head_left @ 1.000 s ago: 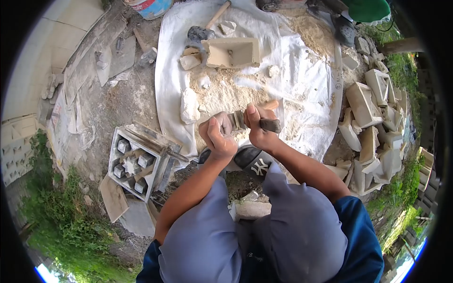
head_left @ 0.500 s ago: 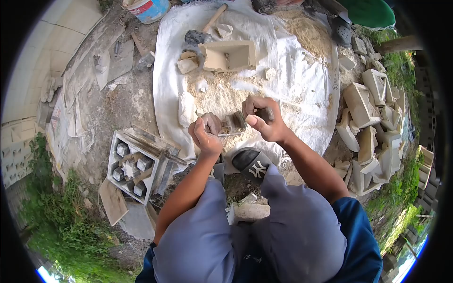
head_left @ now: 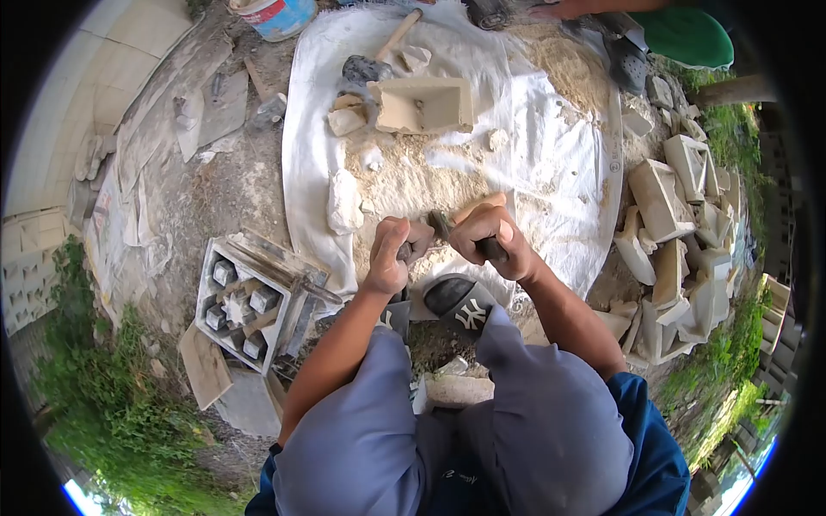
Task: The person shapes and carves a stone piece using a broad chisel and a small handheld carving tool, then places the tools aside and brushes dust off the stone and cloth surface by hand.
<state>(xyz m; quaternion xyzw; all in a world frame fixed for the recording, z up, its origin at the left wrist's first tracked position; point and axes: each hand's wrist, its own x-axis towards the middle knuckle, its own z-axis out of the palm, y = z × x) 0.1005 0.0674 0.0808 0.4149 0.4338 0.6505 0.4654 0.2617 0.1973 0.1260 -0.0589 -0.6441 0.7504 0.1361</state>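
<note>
- white dusty sheet (head_left: 564,193): spread over ground;
- pale stone trough (head_left: 392,106): on sheet, well beyond both hands;
- mallet (head_left: 366,69): on sheet, near trough's left far corner;
- wooden-handled tool (head_left: 483,205): raised over sheet's near part;
- right hand (head_left: 497,238): gripping tool near its dark end;
- left hand (head_left: 396,254): curled closed, just beside; cannot tell what, if anything, inside

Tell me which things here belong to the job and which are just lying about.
Likely part of the job:
wooden-handled tool in the right hand
dark object, mostly hidden, in the left hand
dusty white sheet

Seemingly lying about:
bucket
broken block pieces on the right
</note>
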